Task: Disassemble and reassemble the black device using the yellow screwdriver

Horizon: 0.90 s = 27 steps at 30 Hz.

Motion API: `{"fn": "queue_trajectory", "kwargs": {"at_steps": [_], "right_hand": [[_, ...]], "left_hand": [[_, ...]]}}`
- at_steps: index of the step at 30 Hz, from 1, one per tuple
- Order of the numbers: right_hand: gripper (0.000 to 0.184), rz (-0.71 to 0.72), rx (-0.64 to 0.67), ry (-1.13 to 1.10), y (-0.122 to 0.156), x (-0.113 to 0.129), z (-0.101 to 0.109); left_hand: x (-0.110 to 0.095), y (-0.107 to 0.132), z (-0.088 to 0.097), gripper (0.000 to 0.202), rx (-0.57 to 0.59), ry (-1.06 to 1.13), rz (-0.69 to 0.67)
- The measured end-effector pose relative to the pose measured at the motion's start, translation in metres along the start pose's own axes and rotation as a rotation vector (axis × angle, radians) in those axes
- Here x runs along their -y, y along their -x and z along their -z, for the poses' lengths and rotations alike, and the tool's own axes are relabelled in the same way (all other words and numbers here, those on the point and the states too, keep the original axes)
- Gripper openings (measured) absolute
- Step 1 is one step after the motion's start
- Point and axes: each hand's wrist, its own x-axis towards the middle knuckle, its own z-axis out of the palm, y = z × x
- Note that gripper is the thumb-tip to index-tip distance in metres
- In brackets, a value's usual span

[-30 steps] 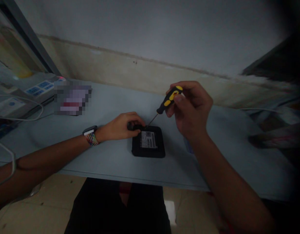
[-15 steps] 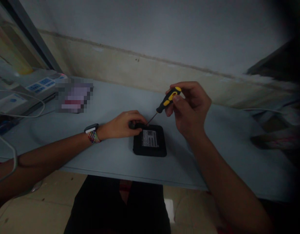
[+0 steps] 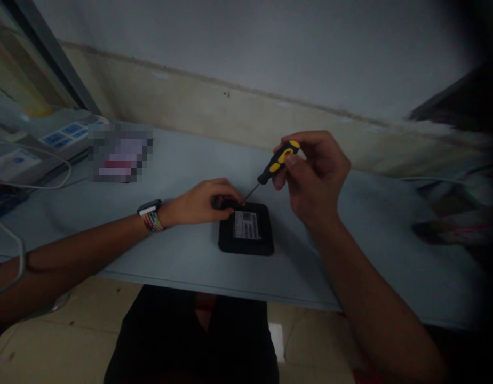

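A flat black square box (image 3: 246,246) with rounded corners and a white printed label (image 3: 247,225) lies on the table. My left hand (image 3: 208,201) grips its far left corner, thumb on the top face and fingers along the far edge. My right hand (image 3: 316,173) is closed around the black and yellow handle of a screwdriver (image 3: 279,161). The screwdriver slants down to the left, its thin metal shaft meeting the box's far edge beside my left fingertips. What the tip touches is too small to make out.
A blurred-out, phone-like item (image 3: 122,154) lies at the back left, beside a power strip (image 3: 66,136) and a white cable (image 3: 66,173). A wall (image 3: 198,90) rises behind the table (image 3: 170,256). Dim, blurred items (image 3: 442,233) sit at the right.
The view has shifted slightly. Both hands keep their holds, and the screwdriver tip stays at the same far edge of the box.
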Motion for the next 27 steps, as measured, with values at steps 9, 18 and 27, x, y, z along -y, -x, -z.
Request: {"fn": "queue_trajectory", "kwargs": {"at_steps": [9,18,27], "right_hand": [[0.019,-0.008,0.028,0.019,0.0033,-0.0018,0.0004],[0.021,-0.032,0.064,0.018,0.0074,-0.0014,-0.0023],[0.02,-0.002,0.131,0.018,0.0087,0.0073,-0.0073]], "left_hand": [[-0.0017,-0.0003,0.0003,0.023,0.005,-0.009,0.002],[-0.0005,-0.0003,0.0004,0.023,0.005,-0.01,0.002],[-0.0018,-0.001,0.0016,0.023,0.008,-0.008,0.007]]}}
